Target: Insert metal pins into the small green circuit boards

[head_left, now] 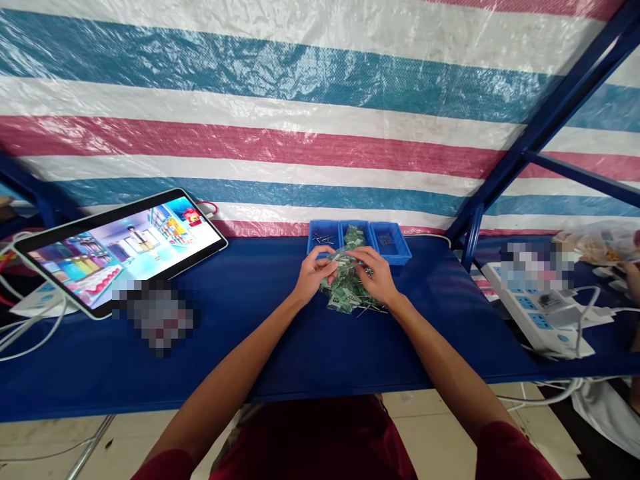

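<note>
My left hand (315, 275) and my right hand (376, 275) meet over the middle of the blue table. Between their fingertips is a small clear plastic bag (344, 259) with green print, pinched from both sides. Beneath them lies a pile of similar green and clear bags (345, 300), with a few thin metal pieces sticking out near my right hand. Just behind stands a blue three-part bin (403, 257). Thin metal pieces (324, 239) lie in its left compartment, green bags (355, 235) in the middle one, and small metal parts (385, 239) in the right one.
A tablet (125, 247) playing a cartoon leans at the left, with white cables beside it. A blurred item (161, 319) lies in front. To the right are a blue metal frame (505, 177), a white power strip (540, 313) and another person's hand at the edge. Striped sheeting hangs behind.
</note>
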A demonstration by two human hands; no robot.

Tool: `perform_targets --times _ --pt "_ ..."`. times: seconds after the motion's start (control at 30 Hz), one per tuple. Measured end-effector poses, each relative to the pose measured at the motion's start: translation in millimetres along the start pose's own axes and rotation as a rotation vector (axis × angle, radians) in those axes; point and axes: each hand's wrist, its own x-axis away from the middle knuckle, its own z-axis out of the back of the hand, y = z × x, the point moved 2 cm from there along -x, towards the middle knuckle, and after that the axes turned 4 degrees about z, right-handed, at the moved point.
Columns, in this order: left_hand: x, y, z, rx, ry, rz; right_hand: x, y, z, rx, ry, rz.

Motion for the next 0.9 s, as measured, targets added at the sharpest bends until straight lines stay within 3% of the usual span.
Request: perform_targets --times 0.17,0.33,0.67,0.9 --pt "3.0 0.4 0.3 -0.145 0.036 -0.063 -2.3 0.7 0.1 0.105 0.095 -0.02" --pt "3.5 -0.2 1.7 -0.392 0.128 -0.223 -1.3 -1.0 -1.9 0.091 0.055 -0.083" --pt "3.7 -3.9 7.2 -0.338 0.213 -0.129 0.8 -5.0 -0.4 -0.024 0.041 0.002" --pt "4.7 1.0 2.8 -0.218 0.212 -0.107 1.1 0.0 -3.4 0.051 0.063 -0.008"
